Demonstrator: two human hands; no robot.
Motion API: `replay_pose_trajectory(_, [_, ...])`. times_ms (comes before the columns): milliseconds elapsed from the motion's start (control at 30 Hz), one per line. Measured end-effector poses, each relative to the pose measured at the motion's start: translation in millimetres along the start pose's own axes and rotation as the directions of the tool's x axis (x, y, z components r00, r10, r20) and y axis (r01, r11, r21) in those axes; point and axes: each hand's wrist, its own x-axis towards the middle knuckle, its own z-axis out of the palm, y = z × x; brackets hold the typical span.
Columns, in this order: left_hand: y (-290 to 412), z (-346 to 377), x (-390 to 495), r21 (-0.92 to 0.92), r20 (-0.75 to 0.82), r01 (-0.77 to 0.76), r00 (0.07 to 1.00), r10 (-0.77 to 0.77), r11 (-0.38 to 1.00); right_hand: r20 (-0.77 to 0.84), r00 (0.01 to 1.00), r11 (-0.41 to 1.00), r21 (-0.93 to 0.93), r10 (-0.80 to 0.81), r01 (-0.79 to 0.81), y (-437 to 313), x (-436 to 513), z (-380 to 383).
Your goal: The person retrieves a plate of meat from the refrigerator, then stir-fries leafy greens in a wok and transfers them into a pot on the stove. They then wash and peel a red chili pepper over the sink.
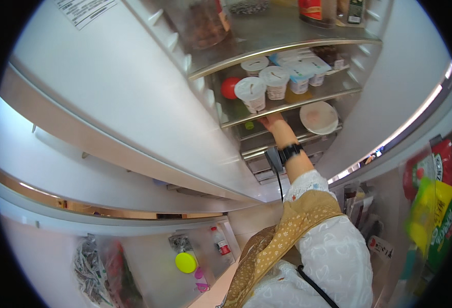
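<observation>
My right hand (273, 121) reaches into an open refrigerator, below the front edge of a glass shelf (291, 104). Its fingers are partly hidden, so I cannot tell whether it holds anything. A black band and a grey device with a cable are on the wrist. A small green round thing (249, 125) lies just left of the fingers. To the right, a white plate (319, 118) leans tilted on the lower level. Above the hand stand several white lidded cups (250, 90), a red ball-shaped thing (229, 87) and joined yogurt cups (301, 75). My left hand is out of view.
Jars, one a large container with dark contents (206, 27), stand on the upper shelf. The open right door holds a yellow and green packet (437, 223) and a red pouch. At lower left, a door bin holds plastic bags, a yellow-green lid (186, 263) and a red-capped bottle (221, 241).
</observation>
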Motion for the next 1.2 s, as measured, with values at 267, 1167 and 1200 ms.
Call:
replay_pose_trajectory(267, [-9.2,13.5,1.4,-0.047,0.066,0.011,0.998,-0.007,0.999,-0.591,0.563,0.8,-0.545,-0.579,0.251,-59.3,-72.3,-164.5])
replay_pose_trajectory(1167, [-22.9,-46.8,2.2,-0.112,-0.038,0.023,0.999,-0.027,0.993,-0.209,0.901,0.717,-0.681,-0.38,0.145,22.8,-55.0,-5.1])
replay_pose_trajectory(1200, [-20.4,-48.6,2.1,-0.119,-0.034,0.017,0.999,-0.021,0.993,-0.193,0.915,0.75,-0.643,-0.354,0.155,23.2,-55.8,-5.5])
